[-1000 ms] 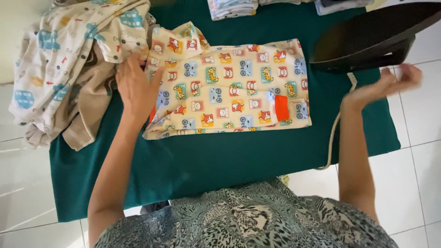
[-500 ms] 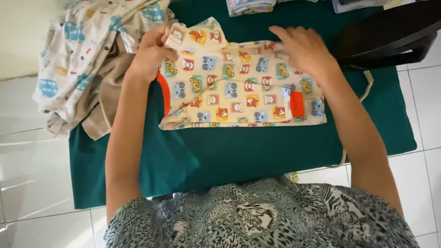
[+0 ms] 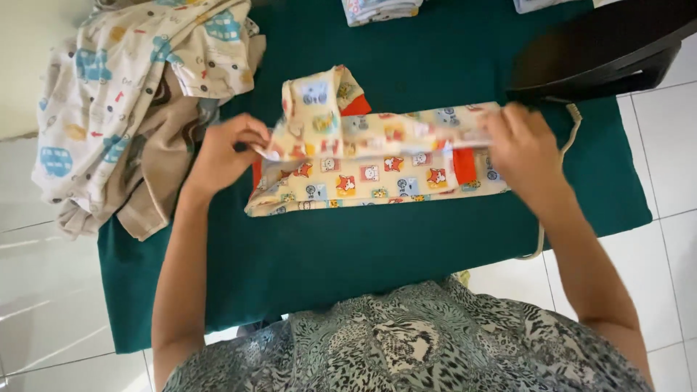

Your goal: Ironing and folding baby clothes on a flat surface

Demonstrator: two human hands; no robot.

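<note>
Pinching each end of the yellow printed garment (image 3: pixel 377 163), our left hand (image 3: pixel 221 154) and right hand (image 3: pixel 524 149) hold its folded-over top edge; long axis left-right across the green cloth (image 3: pixel 363 239).

Garment (image 3: pixel 370 170): pale yellow, animal-print, orange trim. Lies flat at frame centre, long axis 9-to-3 o'clock, 12 o'clock edge folded over toward 6 o'clock.

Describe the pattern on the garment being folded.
Pale yellow garment with small colourful animal squares and orange trim, seen in the head view.
</note>
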